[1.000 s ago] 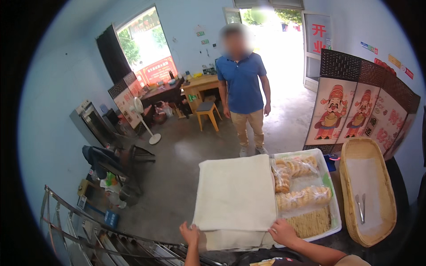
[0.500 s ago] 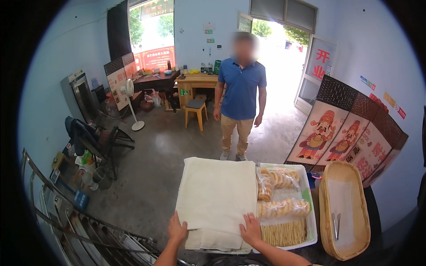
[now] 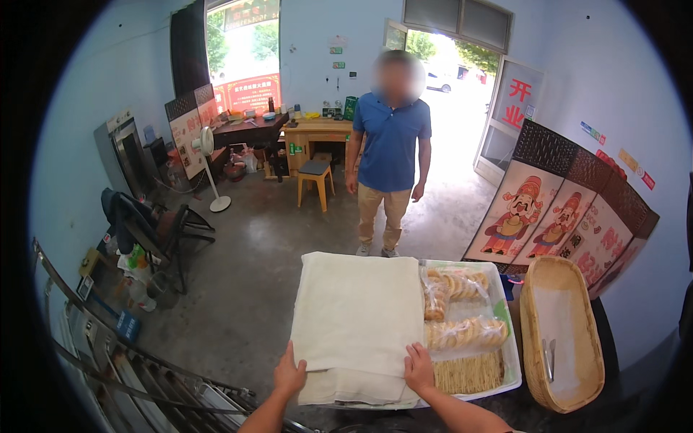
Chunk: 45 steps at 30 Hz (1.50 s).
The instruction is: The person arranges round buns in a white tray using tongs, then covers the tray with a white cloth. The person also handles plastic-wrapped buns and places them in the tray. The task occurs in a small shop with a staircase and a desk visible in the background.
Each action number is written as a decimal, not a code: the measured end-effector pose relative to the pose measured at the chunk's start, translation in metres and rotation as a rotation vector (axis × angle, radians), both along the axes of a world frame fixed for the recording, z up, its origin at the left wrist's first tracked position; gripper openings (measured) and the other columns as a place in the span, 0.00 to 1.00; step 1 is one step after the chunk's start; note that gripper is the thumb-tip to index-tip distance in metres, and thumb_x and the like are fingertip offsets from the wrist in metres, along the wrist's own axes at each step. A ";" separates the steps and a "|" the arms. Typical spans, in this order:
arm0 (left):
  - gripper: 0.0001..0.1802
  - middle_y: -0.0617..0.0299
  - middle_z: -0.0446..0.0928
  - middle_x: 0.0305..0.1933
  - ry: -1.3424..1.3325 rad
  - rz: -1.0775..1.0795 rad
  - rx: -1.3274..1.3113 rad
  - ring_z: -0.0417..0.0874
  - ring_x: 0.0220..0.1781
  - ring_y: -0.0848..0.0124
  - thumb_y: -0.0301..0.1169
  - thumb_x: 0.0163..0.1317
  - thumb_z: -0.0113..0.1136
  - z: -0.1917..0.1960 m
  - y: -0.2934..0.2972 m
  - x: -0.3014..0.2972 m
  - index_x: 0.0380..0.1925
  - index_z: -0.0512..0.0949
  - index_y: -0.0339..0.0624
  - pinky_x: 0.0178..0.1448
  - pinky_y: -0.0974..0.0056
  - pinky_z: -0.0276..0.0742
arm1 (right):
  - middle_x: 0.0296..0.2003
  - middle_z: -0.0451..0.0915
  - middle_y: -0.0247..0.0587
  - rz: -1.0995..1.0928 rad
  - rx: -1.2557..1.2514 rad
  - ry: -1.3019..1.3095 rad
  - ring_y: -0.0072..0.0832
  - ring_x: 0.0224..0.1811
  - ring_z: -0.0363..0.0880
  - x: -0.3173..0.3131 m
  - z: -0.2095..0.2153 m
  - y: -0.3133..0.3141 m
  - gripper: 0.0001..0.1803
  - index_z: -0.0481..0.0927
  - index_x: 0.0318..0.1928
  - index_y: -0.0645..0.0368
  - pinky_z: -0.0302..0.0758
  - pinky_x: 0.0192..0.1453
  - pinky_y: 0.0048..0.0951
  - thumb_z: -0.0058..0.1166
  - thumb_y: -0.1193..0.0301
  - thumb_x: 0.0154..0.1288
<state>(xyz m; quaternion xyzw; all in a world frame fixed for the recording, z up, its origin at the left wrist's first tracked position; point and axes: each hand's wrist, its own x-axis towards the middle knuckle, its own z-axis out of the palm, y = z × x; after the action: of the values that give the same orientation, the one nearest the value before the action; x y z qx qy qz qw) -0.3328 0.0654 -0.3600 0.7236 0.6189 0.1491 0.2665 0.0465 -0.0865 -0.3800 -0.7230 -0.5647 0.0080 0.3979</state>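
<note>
A folded cream cloth (image 3: 361,310) lies in a thick layer over the left part of a white tray (image 3: 514,361) in front of me. My left hand (image 3: 290,374) grips the cloth's left edge near its front corner, the thumb over the fabric. At the right edge, my right hand (image 3: 418,368) has its fingers curled onto the cloth. Beside that hand, the tray's uncovered part holds a slatted bamboo mat (image 3: 469,374) and clear bags of round, flat baked goods (image 3: 468,335). What lies under the cloth is hidden.
A long wicker basket (image 3: 533,346) with metal tongs (image 3: 550,361) stands at the right. Across the tray, a person in a blue shirt (image 3: 393,148) faces me. Metal racks (image 3: 123,368) are at the lower left; a folding screen (image 3: 556,209) stands behind the basket.
My right hand's fingers have gone from lying stretched on the cloth to curling at its edge. The cloth, tray and right hand sit slightly farther right in view.
</note>
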 end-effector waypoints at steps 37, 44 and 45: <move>0.39 0.35 0.81 0.67 -0.094 0.052 0.037 0.84 0.62 0.36 0.36 0.75 0.52 -0.025 0.006 -0.008 0.85 0.60 0.50 0.68 0.39 0.78 | 0.68 0.77 0.58 -0.148 -0.094 -0.007 0.58 0.74 0.73 -0.006 0.000 -0.002 0.25 0.85 0.63 0.60 0.74 0.77 0.51 0.67 0.62 0.71; 0.39 0.36 0.81 0.66 -0.098 0.045 0.068 0.84 0.62 0.37 0.36 0.75 0.52 -0.019 0.005 -0.008 0.85 0.60 0.49 0.68 0.39 0.78 | 0.67 0.78 0.58 -0.145 -0.053 -0.027 0.58 0.74 0.74 -0.004 -0.008 -0.001 0.23 0.85 0.62 0.61 0.74 0.76 0.51 0.67 0.63 0.72; 0.39 0.35 0.82 0.66 -0.095 0.048 0.061 0.84 0.62 0.37 0.36 0.75 0.52 -0.018 0.006 -0.008 0.85 0.60 0.48 0.68 0.39 0.78 | 0.67 0.78 0.58 -0.144 -0.041 -0.030 0.58 0.74 0.74 -0.005 -0.009 -0.001 0.23 0.85 0.62 0.61 0.75 0.76 0.51 0.67 0.63 0.72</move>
<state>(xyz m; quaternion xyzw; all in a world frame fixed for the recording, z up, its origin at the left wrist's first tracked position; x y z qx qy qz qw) -0.3407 0.0710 -0.3779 0.7086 0.6179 0.2082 0.2697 0.0417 -0.0879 -0.3891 -0.7698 -0.5169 -0.0196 0.3741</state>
